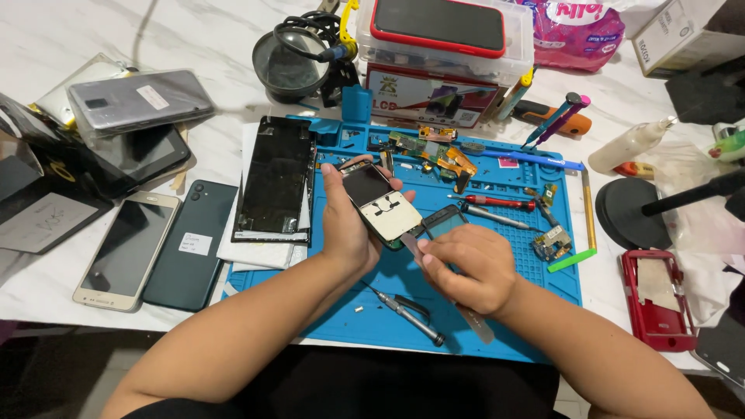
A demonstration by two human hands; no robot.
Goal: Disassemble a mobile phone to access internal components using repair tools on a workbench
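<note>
The left hand [345,225] is curled around an opened phone body [380,203], thumb on the near edge and fingers wrapped over the far side, holding it tilted above the middle of the blue work mat [535,291]. The phone's dark panel and pale inner plate face up. The right hand [469,268] is closed in a loose fist, pinching a thin flat metal pry tool [475,320] whose tip meets the phone's near right edge; the blade's other end runs out toward the near right past the wrist.

On the mat lie two red-banded screwdrivers [490,203] to the right of the hands, one dark-handled screwdriver [403,310] near the forearms, one green pry stick [572,260] and a scatter of small circuit boards [434,151] along the far side.

Left of the mat, two whole phones lie side by side — one gold [128,252], one dark green [190,244] — with one detached black screen panel [275,178] on white paper beside them. Farther left sits one grey phone in a clear bag [140,99]. At the far edge stands a clear plastic box [442,46] with one red-cased phone on top. One red phone frame [656,299] lies off the mat at the right.
</note>
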